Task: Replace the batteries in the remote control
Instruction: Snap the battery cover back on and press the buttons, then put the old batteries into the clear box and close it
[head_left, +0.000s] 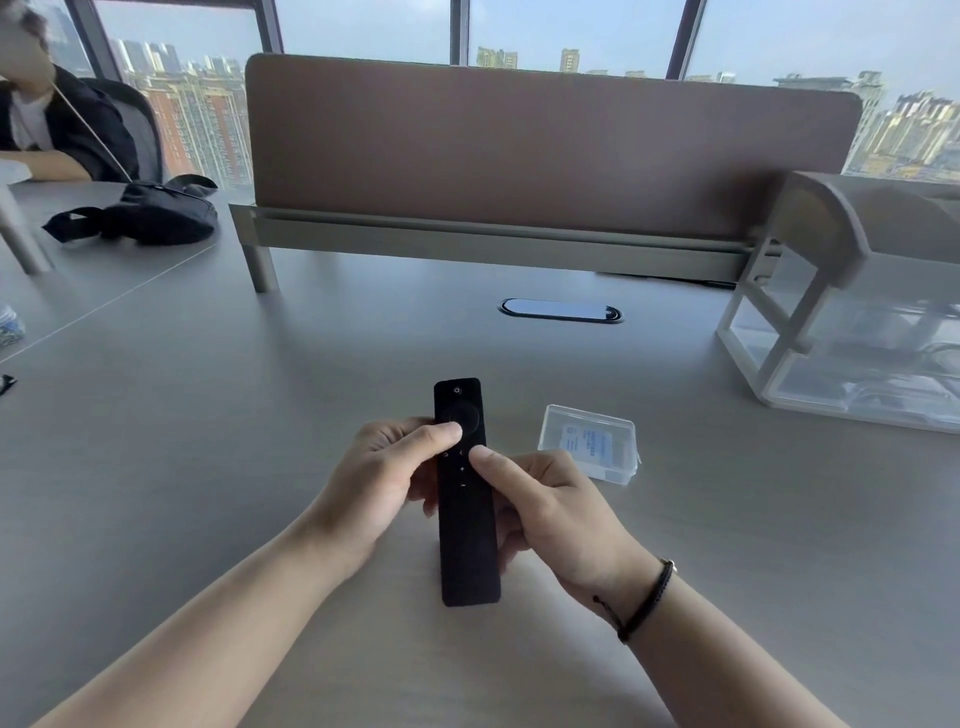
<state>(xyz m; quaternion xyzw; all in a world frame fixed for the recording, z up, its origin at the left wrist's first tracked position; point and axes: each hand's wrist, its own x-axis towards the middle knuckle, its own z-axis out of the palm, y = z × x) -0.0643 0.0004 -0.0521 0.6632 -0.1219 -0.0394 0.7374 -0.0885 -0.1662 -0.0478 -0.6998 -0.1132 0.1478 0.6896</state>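
A slim black remote control (469, 545) is held button side up over the grey table (208, 441), its power button pointing away from me. My left hand (382, 478) grips its left edge, thumb resting on the round pad. My right hand (553, 514) grips the right edge, thumb on the small buttons below the pad. A small clear plastic box (589, 442) with a blue-printed label inside lies on the table just right of the remote. I cannot see the remote's back cover.
A brown desk divider (545, 150) stands across the back. A clear storage bin (852, 332) sits at the right. An oval cable port (560, 310) lies mid-table. A black bag (150, 213) and a seated person (47, 124) are far left.
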